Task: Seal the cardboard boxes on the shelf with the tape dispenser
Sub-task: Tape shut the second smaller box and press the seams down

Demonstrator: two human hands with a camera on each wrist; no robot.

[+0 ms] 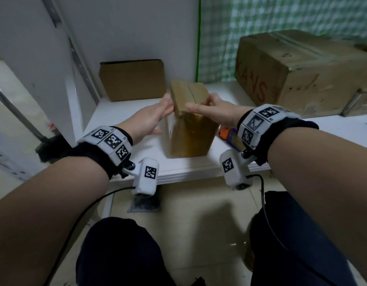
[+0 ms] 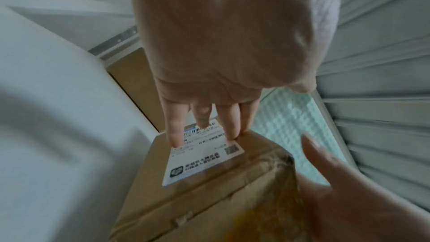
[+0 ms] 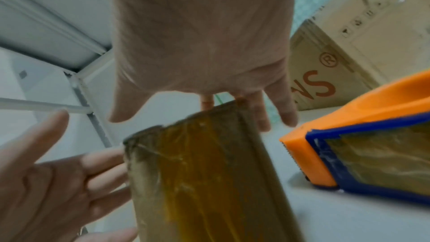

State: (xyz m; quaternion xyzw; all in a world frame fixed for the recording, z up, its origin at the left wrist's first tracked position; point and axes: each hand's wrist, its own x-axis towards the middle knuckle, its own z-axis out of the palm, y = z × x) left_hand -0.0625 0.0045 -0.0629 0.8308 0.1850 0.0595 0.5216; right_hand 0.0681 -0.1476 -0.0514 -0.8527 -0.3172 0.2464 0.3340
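Small box (image 1: 188,120) stands on end near the shelf (image 1: 199,168) front edge; my left hand (image 1: 149,118) and right hand (image 1: 215,110) flank its top, fingers straight and spread, flat against the sides, nothing gripped. Tape dispenser (image 1: 228,135) lies on the shelf just right of the box, untouched. I'd judge I'm turning the box: press evenly from both sides, lay the untaped seam upward, keep it clear of the edge
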